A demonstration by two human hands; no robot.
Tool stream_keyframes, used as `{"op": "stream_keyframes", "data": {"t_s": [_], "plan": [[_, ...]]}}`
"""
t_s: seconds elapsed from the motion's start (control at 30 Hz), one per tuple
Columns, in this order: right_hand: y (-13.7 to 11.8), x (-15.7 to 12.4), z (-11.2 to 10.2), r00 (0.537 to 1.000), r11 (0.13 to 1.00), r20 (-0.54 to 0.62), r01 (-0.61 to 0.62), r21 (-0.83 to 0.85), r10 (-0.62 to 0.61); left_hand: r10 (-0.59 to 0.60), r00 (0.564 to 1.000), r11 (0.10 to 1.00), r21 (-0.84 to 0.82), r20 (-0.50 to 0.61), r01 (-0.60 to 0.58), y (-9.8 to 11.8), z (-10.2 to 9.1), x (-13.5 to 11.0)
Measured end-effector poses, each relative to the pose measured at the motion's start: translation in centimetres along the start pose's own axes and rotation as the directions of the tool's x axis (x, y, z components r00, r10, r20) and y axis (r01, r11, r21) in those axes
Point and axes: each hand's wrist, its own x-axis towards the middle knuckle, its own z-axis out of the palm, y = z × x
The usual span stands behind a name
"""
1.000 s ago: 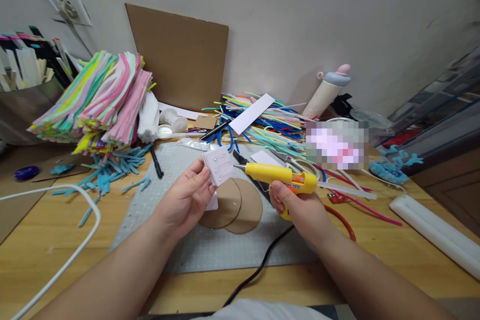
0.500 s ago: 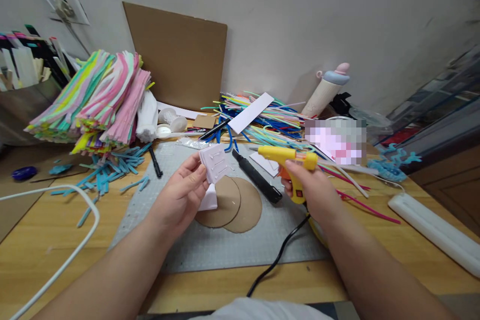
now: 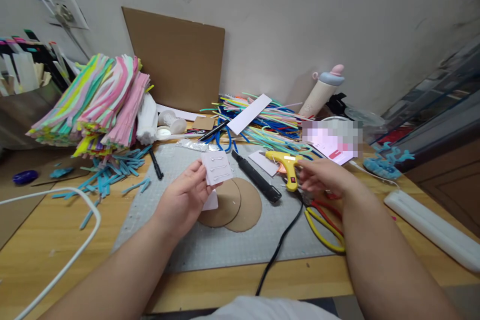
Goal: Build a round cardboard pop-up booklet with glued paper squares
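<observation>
Nearby, the grey mat (image 3: 225,250) lies bare toward the near edge of the bench (image 3: 56,240), its far side crowded. The yellow glue gun (image 3: 285,160) stands at the mat's right, nozzle pointing left; the right hand (image 3: 324,177) touches its handle, but I cannot tell whether the fingers grip it. The left hand (image 3: 185,197) pinches a white card (image 3: 216,167) in its fingers above two cardboard discs (image 3: 234,202).

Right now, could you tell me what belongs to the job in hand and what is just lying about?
In hand: small white square card, left hand; yellow glue gun by right hand; two brown cardboard discs.
Lying about: brown cardboard sheet; pastel pipe-cleaner stack.
</observation>
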Motion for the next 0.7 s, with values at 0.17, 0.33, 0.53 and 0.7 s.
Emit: {"op": "stream_keyframes", "data": {"t_s": [0.17, 0.33, 0.53, 0.7], "plan": [[-2.1, -3.6, 1.1, 0.969, 0.962, -0.095, 0.21, -0.175, -0.229, 0.096, 0.994, 0.952, 0.286, 0.046, -0.105, -0.6, -0.6, 0.1], [-5.2, -8.1, 6.1, 0.51, 0.445, 0.224, 0.849, -0.285, -0.831, 0.31, 0.892, 0.358, 0.828, 0.33, -0.431, -0.4, -0.5, -0.5], [-5.8, -8.9, 8.6, 0.417, 0.219, 0.521, 0.89, -0.4, -0.745, 0.293, 0.809, -0.083, 0.857, 0.509, -0.509, -0.3, -0.3, -1.1], [-5.4, -8.5, 9.3, 0.432, 0.168, 0.564, 0.873, -0.459, -0.704, 0.245, 0.824, -0.137, 0.86, 0.511, -0.492, -0.4, -0.9, -0.9]]}}
